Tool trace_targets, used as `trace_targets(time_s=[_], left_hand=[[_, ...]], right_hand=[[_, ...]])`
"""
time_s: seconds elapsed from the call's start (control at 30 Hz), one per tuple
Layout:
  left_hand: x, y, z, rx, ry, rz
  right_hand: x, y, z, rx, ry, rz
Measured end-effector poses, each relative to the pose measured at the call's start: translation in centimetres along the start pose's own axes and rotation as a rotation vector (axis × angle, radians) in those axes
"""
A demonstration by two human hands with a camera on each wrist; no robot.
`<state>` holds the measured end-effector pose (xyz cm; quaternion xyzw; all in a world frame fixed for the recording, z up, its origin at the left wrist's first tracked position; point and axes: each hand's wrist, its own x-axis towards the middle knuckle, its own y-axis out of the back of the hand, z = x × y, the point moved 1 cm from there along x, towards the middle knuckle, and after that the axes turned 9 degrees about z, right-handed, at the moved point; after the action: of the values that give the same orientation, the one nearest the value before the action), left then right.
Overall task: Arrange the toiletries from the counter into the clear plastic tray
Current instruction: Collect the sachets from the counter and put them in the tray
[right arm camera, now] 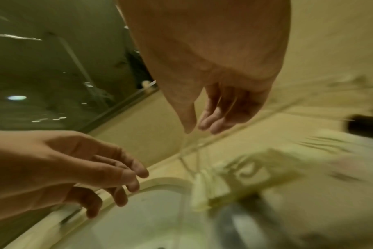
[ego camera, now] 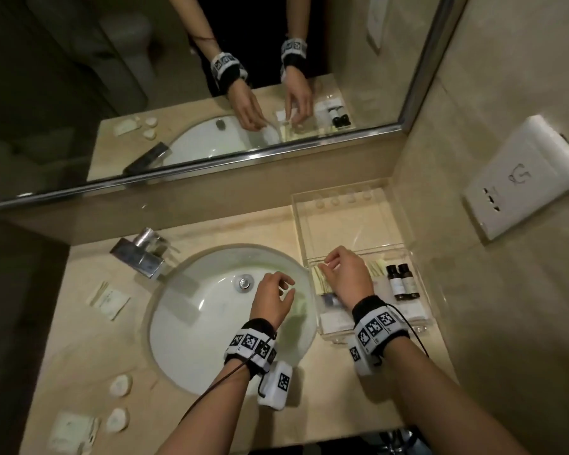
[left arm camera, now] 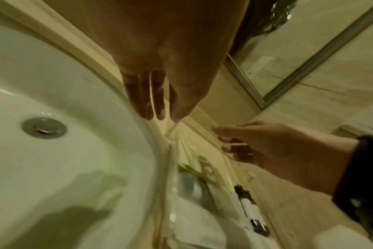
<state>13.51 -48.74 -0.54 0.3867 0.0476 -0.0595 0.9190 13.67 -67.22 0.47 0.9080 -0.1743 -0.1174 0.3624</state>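
Note:
The clear plastic tray (ego camera: 349,224) stands on the counter right of the sink. In its near half lie two small dark bottles (ego camera: 401,282), flat packets (ego camera: 322,281) and a white box (ego camera: 334,320). My right hand (ego camera: 329,264) hovers over the tray's middle, fingers loosely curled, holding nothing. My left hand (ego camera: 288,289) hangs over the sink's right side, just as relaxed and bare. In the left wrist view the left hand (left arm camera: 162,118) points at the tray's edge, with the bottles (left arm camera: 251,210) below. The right wrist view shows the right hand (right arm camera: 199,129) above blurred tray contents.
Left of the sink (ego camera: 191,323) lie a flat packet (ego camera: 109,298), two round soaps (ego camera: 120,385) and another packet (ego camera: 69,428). A chrome faucet (ego camera: 142,254) stands behind the basin. The mirror (ego camera: 211,93) runs along the back; a wall socket (ego camera: 523,178) is at right.

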Motion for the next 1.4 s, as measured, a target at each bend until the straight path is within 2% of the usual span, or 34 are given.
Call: trace_targets(time_s=[0.1,0.2,0.4,0.53,0.73,0.93,1.1,1.27,1.4], left_hand=[[-1.5,4.0,-3.1,0.068,0.089,0.079],[-4.2,8.8,-7.1,0.165,0.202,0.18],[-11.4,17.5,-14.6,0.258,0.481,0.318],[-15.5,21.7,-19.4,0.26,0.624,0.399],[-19.2,25.9,-26.9,0.222,0.736,0.447],[-20.1,28.0,-32.9,0.166,0.783,0.392],[-19.8,28.3,-35.8,0.143,0.836,0.34],[-19.1,28.6,-37.5,0.138,0.854,0.309],[-18.5,29.1,-37.9,0.124,0.845,0.243]], right_hand=[[-1.2,-3.6,-4.2,0.014,0.277,-0.208],[-3.1,-7.6,-8.4,-0.06,0.458,-0.372],[-8.5,-14.8,-15.3,-0.244,0.789,-0.572],[-12.1,-18.8,-19.3,-0.263,0.913,-0.659],[-15.4,-25.3,-25.4,-0.309,0.983,-0.674],[-16.6,-32.6,-29.3,-0.416,0.894,-0.622],[-17.3,-36.7,-30.6,-0.52,0.831,-0.539],[-17.8,-38.6,-29.9,-0.599,0.75,-0.615],[-17.8,-38.5,-29.0,-0.536,0.792,-0.461]])
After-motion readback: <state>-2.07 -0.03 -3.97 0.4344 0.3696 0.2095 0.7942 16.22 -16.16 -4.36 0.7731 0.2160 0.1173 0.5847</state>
